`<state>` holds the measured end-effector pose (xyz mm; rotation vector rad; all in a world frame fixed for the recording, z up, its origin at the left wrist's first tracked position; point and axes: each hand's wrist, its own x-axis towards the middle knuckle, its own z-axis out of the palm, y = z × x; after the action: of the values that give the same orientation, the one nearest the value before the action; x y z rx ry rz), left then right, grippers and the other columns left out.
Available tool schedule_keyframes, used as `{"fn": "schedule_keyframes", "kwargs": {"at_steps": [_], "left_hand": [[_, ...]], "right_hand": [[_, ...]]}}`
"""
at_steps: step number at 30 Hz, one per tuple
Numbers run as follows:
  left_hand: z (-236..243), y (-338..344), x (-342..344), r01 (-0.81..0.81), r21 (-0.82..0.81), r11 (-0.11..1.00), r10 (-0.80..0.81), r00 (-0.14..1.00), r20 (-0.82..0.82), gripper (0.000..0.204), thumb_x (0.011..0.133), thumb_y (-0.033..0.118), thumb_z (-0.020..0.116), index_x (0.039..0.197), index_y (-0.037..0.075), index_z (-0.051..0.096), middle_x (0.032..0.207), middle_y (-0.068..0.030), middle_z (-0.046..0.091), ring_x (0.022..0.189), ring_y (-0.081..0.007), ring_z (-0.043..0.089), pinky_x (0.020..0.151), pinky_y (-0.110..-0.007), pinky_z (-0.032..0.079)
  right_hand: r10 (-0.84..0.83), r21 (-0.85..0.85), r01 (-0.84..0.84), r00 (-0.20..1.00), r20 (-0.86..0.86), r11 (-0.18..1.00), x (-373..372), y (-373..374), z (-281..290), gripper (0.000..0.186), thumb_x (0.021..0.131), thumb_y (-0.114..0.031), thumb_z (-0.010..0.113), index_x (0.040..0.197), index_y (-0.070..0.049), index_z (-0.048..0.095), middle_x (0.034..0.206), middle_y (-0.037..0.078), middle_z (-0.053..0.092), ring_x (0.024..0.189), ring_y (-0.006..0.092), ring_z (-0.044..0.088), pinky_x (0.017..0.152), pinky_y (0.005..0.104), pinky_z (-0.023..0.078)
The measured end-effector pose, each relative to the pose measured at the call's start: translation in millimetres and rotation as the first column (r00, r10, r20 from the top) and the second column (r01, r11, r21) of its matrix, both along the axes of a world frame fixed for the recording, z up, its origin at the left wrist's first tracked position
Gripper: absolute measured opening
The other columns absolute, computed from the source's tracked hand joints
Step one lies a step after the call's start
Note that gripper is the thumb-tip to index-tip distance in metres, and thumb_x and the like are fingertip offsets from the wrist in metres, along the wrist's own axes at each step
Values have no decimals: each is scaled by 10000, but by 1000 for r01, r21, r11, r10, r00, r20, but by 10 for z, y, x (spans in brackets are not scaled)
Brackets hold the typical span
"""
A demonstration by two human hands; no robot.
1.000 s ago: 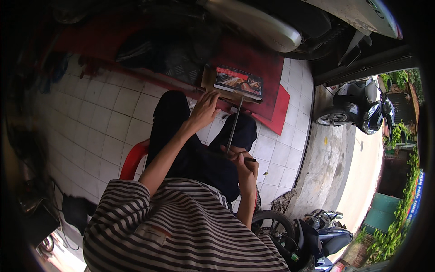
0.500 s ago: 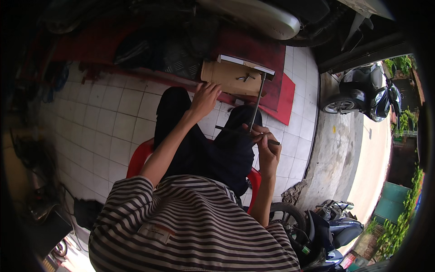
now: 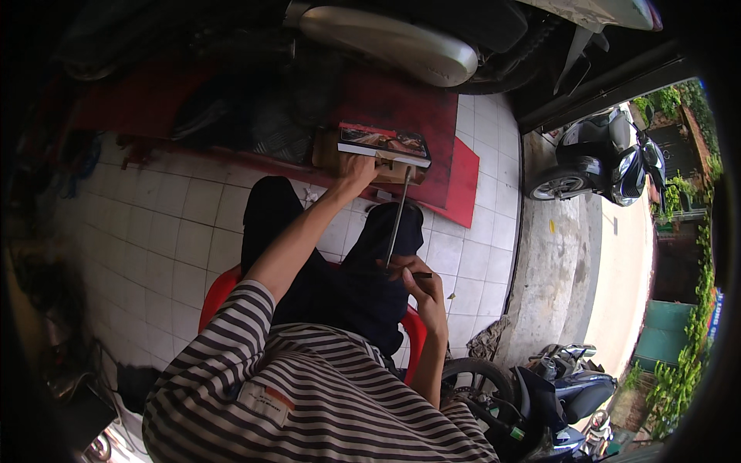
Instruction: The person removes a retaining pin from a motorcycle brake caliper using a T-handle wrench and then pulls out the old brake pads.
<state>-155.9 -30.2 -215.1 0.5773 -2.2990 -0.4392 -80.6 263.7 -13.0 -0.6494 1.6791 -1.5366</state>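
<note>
While the left hand (image 3: 356, 173) is at the near edge of the box (image 3: 384, 144), partly hidden fingertips leave its grip impossible to tell. The box lies on the red stand (image 3: 461, 187), just ahead of that nearer hand, its long axis running left to right. Crosswise to it, the T-wrench (image 3: 397, 224) slants from the box's right end to the right hand (image 3: 421, 285), fingers closed around its handle.
</note>
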Motion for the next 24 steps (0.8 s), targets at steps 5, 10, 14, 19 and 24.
{"fn": "schedule_keyframes", "kwargs": {"at_steps": [5,10,14,19,24], "left_hand": [[148,156,85,26,180,983,-64,977,204,241,824,280,792,910,66,720,877,-130,741,895,-329,713,820,-492,505],[134,-4,326,67,251,966,-161,913,375,126,891,187,712,925,69,684,947,-136,718,963,-357,671,933,-522,408],[398,28,887,16,104,994,-30,991,129,147,906,198,705,911,56,665,900,-134,681,815,-358,624,945,-495,375],[878,84,1746,324,936,142,53,941,-333,297,1025,333,650,998,38,670,843,20,624,748,-53,522,685,-242,419],[1504,96,2186,454,889,54,202,867,-455,157,1053,208,596,1050,56,635,983,-13,620,872,-99,555,846,-274,455]], "right_hand": [[-60,144,57,998,14,988,155,189,-230,376,1112,-220,430,1079,92,637,1059,137,663,1178,296,665,1051,398,465],[-283,93,281,959,2,955,290,107,-248,343,1116,-244,438,1169,54,598,974,103,659,1005,211,683,913,326,508],[-193,210,367,800,-568,906,243,89,-279,265,1094,-192,488,1073,29,633,901,100,627,780,155,599,735,301,482],[-441,40,564,687,-578,825,277,150,-10,257,1093,-95,417,995,46,608,820,106,677,664,129,486,617,294,412],[-545,-280,470,677,-494,837,338,368,90,322,1137,-248,311,935,-33,440,816,125,628,660,116,463,606,269,384]]}}
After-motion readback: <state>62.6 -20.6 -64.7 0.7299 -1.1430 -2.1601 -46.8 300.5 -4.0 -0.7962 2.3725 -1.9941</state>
